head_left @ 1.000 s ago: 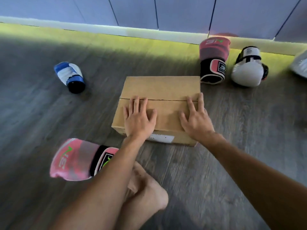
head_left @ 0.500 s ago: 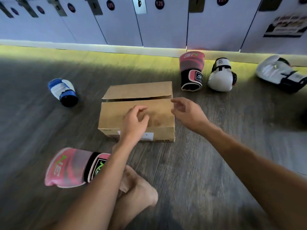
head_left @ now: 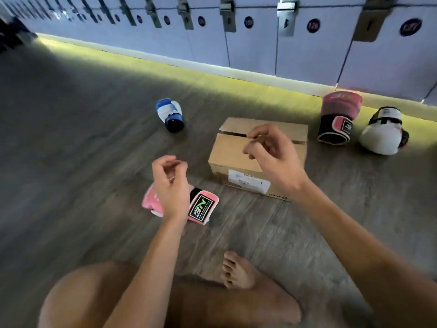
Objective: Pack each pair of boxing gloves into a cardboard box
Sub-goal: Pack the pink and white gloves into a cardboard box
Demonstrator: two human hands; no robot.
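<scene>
A cardboard box [head_left: 231, 157] sits on the floor with its top flaps folded down and a thin gap between them. My right hand [head_left: 269, 152] hovers over its near flap, fingers loosely curled, holding nothing. My left hand [head_left: 171, 183] hangs left of the box, fingers loosely curled and empty, above a pink boxing glove [head_left: 203, 207] that it partly hides. A second pink glove [head_left: 338, 117] stands right of the box, with a white glove [head_left: 382, 134] beside it. A blue and white glove [head_left: 170, 113] lies to the box's far left.
A row of numbered lockers [head_left: 260, 43] runs along the back, with a lit strip of floor at its base. My bare legs and one foot [head_left: 236, 271] fill the bottom of the view. Grey wood floor [head_left: 82, 150] stretches to the left.
Both hands have lifted off the box's flaps and drawn back, the left moving out over the near pink glove. The view has swung left, so the box now sits further right.
</scene>
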